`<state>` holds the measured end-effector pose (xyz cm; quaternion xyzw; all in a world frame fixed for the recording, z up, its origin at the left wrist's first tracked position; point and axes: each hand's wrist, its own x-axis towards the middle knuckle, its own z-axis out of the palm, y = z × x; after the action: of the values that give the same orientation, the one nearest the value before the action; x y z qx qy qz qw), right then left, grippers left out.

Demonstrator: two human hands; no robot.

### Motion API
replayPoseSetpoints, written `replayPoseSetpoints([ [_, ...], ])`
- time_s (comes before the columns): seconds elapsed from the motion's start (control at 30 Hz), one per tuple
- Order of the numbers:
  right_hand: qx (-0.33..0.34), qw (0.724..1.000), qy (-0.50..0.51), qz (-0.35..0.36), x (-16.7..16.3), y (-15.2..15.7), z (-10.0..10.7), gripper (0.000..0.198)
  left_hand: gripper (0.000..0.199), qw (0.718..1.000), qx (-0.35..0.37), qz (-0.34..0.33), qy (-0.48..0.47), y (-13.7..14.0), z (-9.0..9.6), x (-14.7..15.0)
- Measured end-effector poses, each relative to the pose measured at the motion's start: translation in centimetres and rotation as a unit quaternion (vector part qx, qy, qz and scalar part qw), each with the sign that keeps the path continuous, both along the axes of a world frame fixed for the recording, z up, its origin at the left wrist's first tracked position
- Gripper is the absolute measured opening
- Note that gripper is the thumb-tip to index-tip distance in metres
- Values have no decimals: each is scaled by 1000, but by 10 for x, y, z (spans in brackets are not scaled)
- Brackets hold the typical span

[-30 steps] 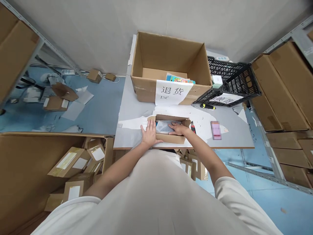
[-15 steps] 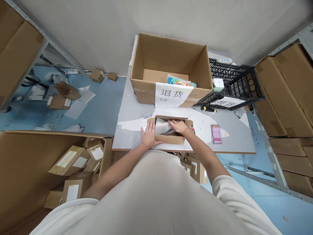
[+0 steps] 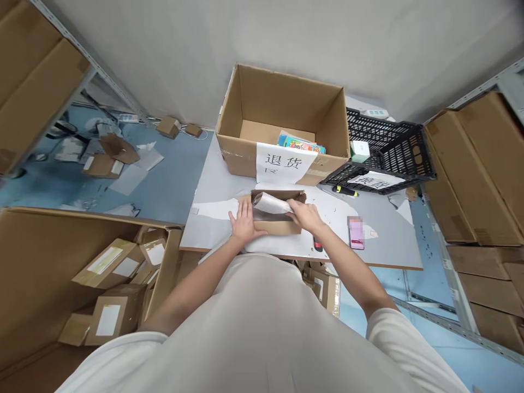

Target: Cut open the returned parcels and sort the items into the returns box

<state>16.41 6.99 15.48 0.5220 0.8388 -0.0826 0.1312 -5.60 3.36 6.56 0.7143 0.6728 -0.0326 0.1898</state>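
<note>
On the table (image 3: 229, 191), my right hand (image 3: 305, 216) is gripping the half-lifted wrapped packet (image 3: 270, 206); my left hand (image 3: 244, 225), fingers spread, is steadying the small box (image 3: 282, 226).

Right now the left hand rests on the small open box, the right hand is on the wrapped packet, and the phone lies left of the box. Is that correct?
Not quite: in the head view the phone lies right of the small open box, not left. The left hand and the right hand on the wrapped packet are as you say.

A plain grey-white wall (image 3: 286, 38) backs the grey bench (image 3: 385, 240), with blue floor (image 3: 172, 180) and grey metal shelving (image 3: 470, 93) alongside.
</note>
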Motion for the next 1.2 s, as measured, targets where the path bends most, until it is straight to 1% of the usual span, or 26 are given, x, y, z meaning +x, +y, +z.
replayPoseSetpoints([
  [0.1,56,998,37,-7,25,-23,52,35,131,999,-8,22,-38,13,7,2],
  [0.17,95,994,57,-11,46,-37,88,35,134,996,-10,39,-77,17,17,0],
  [0.2,118,990,75,-14,57,-43,106,35,131,993,-1,53,-102,18,24,-2],
  [0.27,155,978,136,-22,80,-52,138,33,116,981,45,84,-169,20,43,-7],
  [0.3,164,969,181,-25,92,-55,152,33,107,969,80,91,-213,23,55,-10],
  [0.37,153,946,285,-32,109,-56,170,36,91,936,138,75,-314,30,79,-15],
  [0.4,137,929,342,-37,113,-54,173,39,87,920,147,54,-359,34,90,-17],
  [0.47,87,884,456,-55,109,-48,167,48,88,899,109,9,-423,41,110,-20],
  [0.53,19,831,550,-87,90,-39,147,58,92,888,49,-11,-457,40,122,-22],
  [0.57,-19,806,582,-107,75,-35,132,62,92,882,29,-5,-471,35,126,-22],
  [0.63,-81,762,625,-147,38,-29,100,69,86,862,19,45,-505,17,127,-20],
  [0.7,-116,718,659,-191,0,-26,69,77,77,835,35,118,-536,-5,124,-17],
  [0.73,-127,699,673,-208,-19,-26,56,81,73,828,42,141,-542,-15,122,-17],
  [0.8,-153,670,698,-202,-52,-27,37,83,70,820,55,172,-543,-34,119,-25],
  [0.83,-174,663,704,-186,-67,-28,31,81,70,821,58,180,-539,-42,119,-33],
  [0.87,-203,662,703,-161,-81,-27,27,78,70,817,63,194,-540,-49,120,-45],
  [0.9,-234,670,693,-129,-93,-26,27,75,71,806,71,216,-546,-55,122,-59],
  [0.93,-257,686,674,-94,-105,-25,28,73,72,793,80,242,-554,-61,125,-75],
  [0.97,-256,713,649,-64,-116,-23,32,72,72,762,94,284,-574,-67,128,-92],
  [1.0,-227,749,621,-45,-126,-20,37,73,71,732,111,326,-588,-72,132,-108],
  [1.03,-170,787,592,-38,-134,-18,44,76,68,711,125,359,-592,-77,136,-124],
  [1.07,-95,820,563,-41,-142,-15,51,79,66,694,139,385,-592,-81,139,-137],
  [1.1,-19,845,533,-45,-149,-11,60,83,64,690,148,399,-585,-85,142,-149],
  [1.13,39,861,506,-36,-156,-7,68,85,62,694,153,404,-576,-88,145,-158],
  [1.17,72,872,485,-6,-162,-2,76,83,61,703,152,401,-567,-90,147,-166],
  [1.2,78,879,469,42,-169,4,83,79,61,716,147,393,-558,-92,149,-172],
])
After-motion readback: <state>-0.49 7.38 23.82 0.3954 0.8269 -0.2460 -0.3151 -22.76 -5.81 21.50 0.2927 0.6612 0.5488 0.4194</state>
